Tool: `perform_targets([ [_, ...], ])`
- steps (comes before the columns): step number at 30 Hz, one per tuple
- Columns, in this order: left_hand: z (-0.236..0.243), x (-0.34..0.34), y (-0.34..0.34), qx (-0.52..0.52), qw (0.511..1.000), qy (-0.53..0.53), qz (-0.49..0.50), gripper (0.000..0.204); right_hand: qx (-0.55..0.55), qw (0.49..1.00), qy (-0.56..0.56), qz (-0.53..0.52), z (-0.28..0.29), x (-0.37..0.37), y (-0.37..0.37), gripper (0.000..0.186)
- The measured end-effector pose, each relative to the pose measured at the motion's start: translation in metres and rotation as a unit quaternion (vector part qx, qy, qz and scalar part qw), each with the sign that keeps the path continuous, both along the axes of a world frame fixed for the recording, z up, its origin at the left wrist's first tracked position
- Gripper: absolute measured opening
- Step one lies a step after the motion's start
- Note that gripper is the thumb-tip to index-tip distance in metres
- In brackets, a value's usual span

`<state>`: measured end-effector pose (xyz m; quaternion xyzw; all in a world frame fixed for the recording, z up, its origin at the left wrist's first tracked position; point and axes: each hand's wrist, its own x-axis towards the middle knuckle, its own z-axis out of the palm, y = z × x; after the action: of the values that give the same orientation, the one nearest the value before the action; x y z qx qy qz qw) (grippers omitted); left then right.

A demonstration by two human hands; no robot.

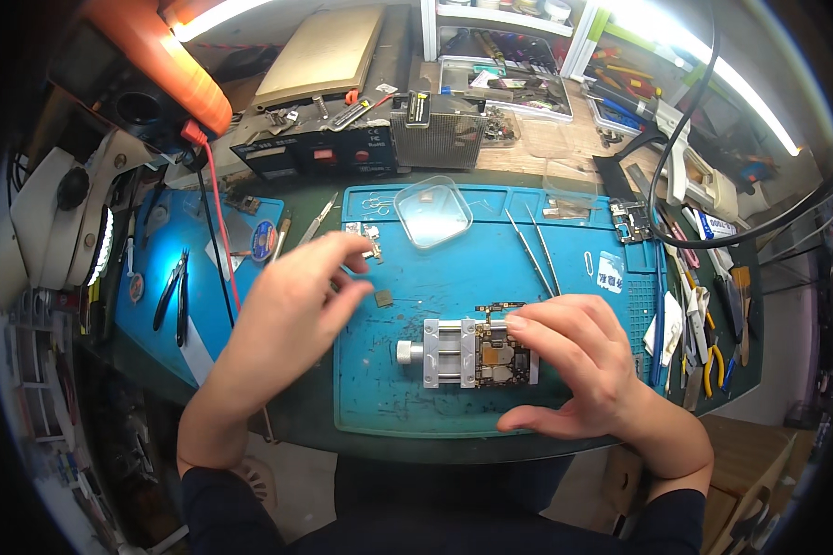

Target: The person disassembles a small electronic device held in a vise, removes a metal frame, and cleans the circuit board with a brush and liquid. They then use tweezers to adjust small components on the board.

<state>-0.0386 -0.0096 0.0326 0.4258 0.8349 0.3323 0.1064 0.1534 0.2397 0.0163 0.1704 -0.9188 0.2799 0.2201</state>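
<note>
Head view. A blue work mat (453, 388) lies on the bench. A small metal board clamp (449, 352) sits low on the mat, its knob at the left, with a bare circuit board (506, 356) gripped at its right end.

Right hand (578, 361) rests over the right side of the board, fingers curled, forefinger tip touching the board's upper edge near a narrow strip of board (500, 307) just above. It looks as if nothing is pinched in it, though the fingertips partly hide the spot.

Left hand (287, 319) hovers over the mat's left edge, fingers loosely spread and pointing right, holding nothing that I can see. A small dark square chip (384, 298) lies on the mat just beside its fingertips, apart from the clamp.

Further back: a clear plastic dish (432, 212), two thin tweezers (537, 252) lying angled, a second blue mat (204, 277) at left with black pliers (172, 291).
</note>
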Motion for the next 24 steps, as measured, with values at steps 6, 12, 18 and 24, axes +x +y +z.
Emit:
perform_targets([
  [6, -0.008, 0.016, 0.001, -0.043, 0.994, 0.093, -0.027, 0.044, -0.01, 0.999, 0.032, 0.002, -0.001, -0.001, 0.004, 0.078],
  [12, -0.011, 0.019, 0.005, -0.049, 0.986, 0.156, -0.043, 0.044, -0.012, 0.999, 0.035, -0.002, -0.001, -0.001, 0.006, 0.078],
  [18, -0.013, 0.016, 0.006, -0.029, 0.989, 0.136, -0.04, 0.046, -0.009, 0.999, 0.037, -0.005, -0.001, 0.0, 0.006, 0.077],
  [24, -0.006, 0.016, 0.007, 0.015, 0.998, 0.056, -0.038, 0.052, -0.002, 0.998, 0.061, -0.021, 0.002, 0.0, 0.009, 0.072],
])
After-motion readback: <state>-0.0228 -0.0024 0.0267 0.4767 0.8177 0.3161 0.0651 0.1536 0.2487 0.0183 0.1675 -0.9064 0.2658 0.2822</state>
